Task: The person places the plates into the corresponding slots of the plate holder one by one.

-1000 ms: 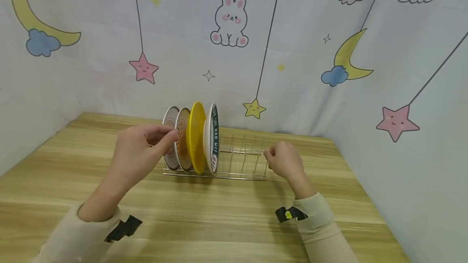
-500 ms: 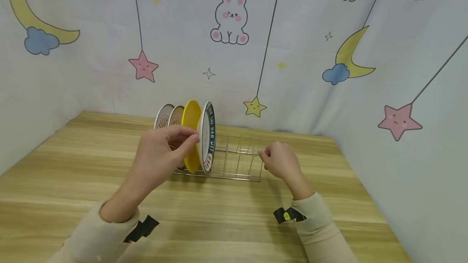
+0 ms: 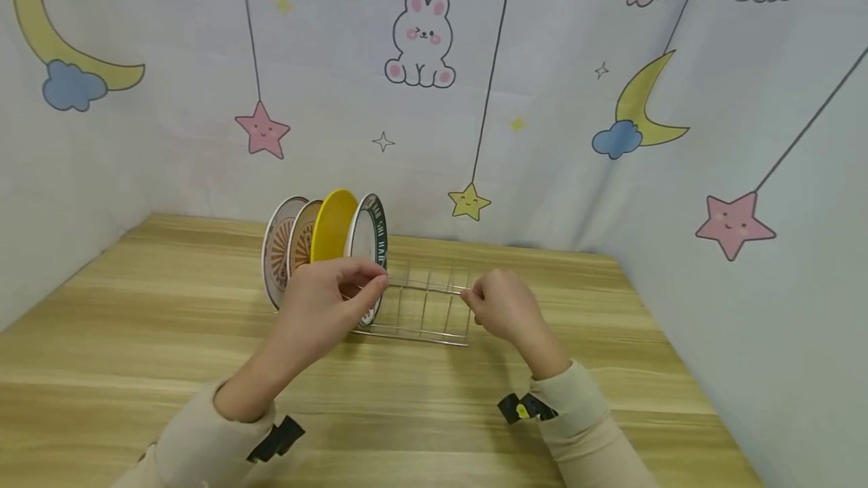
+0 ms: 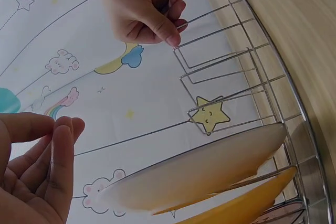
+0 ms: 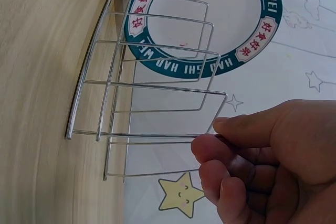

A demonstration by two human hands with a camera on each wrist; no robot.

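A wire dish rack (image 3: 425, 338) stands on the wooden table with several plates upright in its left part. Rightmost is a white plate with a green lettered rim (image 5: 239, 65); left of it come a yellow plate (image 3: 332, 224), a brown plate with an orange pattern (image 3: 303, 238) and a pale patterned plate (image 3: 276, 247). My right hand (image 3: 505, 307) pinches the end wire of the rack between thumb and forefinger. In front of the plates hovers my left hand (image 3: 332, 300), thumb and fingertips brought together with nothing between them, overlapping the green-rimmed plate in the head view.
Right-hand slots of the rack show bare wire dividers (image 5: 210, 56). A white cloth (image 3: 190, 74) printed with rabbits, stars and moons hangs behind and beside the wooden table (image 3: 407, 413). Each sleeve cuff carries a black strap (image 3: 276, 439).
My left hand has moved right across the front of the plates. The rack and its plates have shifted left and turned slightly, with my right hand still pinching the end.
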